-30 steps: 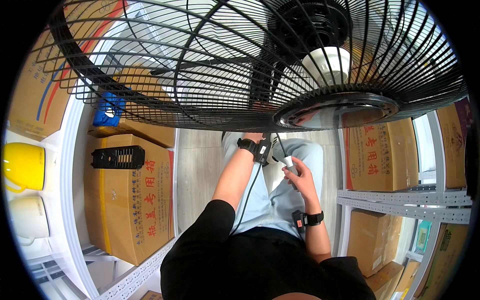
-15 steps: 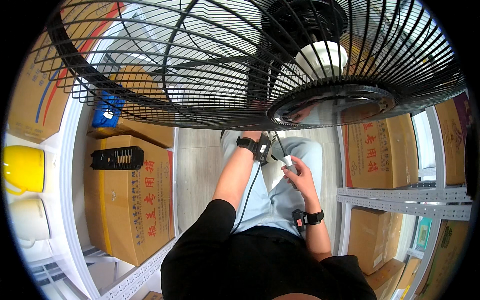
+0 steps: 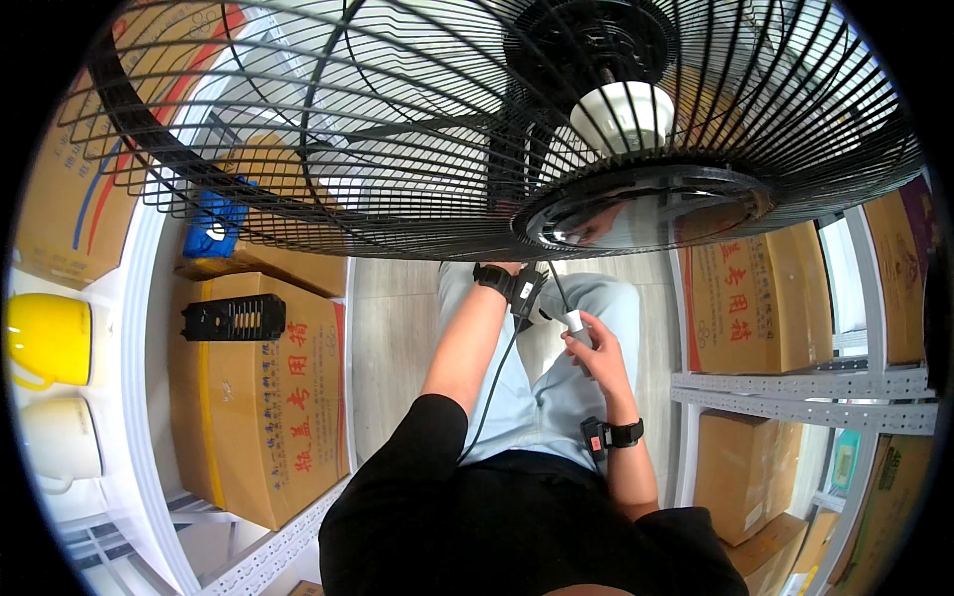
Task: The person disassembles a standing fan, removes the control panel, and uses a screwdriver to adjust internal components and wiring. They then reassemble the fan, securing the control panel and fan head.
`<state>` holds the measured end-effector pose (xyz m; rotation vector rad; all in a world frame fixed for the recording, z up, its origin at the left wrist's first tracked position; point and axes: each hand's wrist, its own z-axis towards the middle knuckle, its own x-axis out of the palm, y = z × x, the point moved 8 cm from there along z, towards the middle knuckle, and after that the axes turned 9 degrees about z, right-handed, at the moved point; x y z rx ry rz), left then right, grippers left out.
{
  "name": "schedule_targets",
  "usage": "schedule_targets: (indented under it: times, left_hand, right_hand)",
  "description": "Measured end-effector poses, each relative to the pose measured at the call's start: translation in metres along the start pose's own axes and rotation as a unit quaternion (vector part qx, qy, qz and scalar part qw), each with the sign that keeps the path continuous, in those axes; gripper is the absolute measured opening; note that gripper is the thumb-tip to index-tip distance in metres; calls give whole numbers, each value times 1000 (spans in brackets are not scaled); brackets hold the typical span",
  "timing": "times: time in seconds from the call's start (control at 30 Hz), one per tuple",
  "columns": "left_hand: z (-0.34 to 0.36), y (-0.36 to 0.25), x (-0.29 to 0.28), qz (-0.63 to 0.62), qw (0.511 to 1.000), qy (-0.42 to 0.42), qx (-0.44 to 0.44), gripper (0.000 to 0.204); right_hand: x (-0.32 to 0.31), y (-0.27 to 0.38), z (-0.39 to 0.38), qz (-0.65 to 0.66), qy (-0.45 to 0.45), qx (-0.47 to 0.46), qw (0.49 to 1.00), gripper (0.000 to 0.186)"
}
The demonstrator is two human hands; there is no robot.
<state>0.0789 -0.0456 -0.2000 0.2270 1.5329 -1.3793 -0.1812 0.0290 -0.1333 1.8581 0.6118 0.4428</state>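
Note:
A large black wire-caged fan (image 3: 417, 223) fills the upper part of the view, with a white hub piece (image 3: 622, 117) inside and a shiny dark round centre plate (image 3: 646, 214) on its near face. In my right hand (image 3: 604, 356) is a screwdriver (image 3: 579, 333) with a white and grey handle, the fingers closed round it. Its thin dark shaft points up toward the lower rim of the fan, and the tip is hidden. My left hand (image 3: 509, 267) reaches to the underside of the fan; the cage covers its fingers, so what they touch cannot be seen.
At left, a black slotted plastic part (image 3: 234, 318) lies on a cardboard box (image 3: 253, 427), with a blue packet (image 3: 214, 223) above it. Yellow (image 3: 50, 338) and white (image 3: 60, 442) mugs stand at the left edge. Metal shelving (image 3: 795, 387) with boxes (image 3: 755, 308) is on the right.
The fan cage and its white hub appear slightly farther left and lower. Both hands stay nearly where they were, the right still holding the screwdriver.

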Motion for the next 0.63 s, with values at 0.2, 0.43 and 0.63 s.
schedule_targets:
  times: [0.2,0.43,0.63]
  left_hand:
    - [0,2,-8,6,1000,19,8,50]
    - [-9,1,-28,33,996,87,16,50]
    - [-30,-4,-38,74,988,139,8,51]
  right_hand:
    - [-4,-2,2,19,-5,-24,1000,49]
    - [-9,-5,1,67,-5,-9,998,50]
    - [1,-5,2,40,5,-17,999,51]
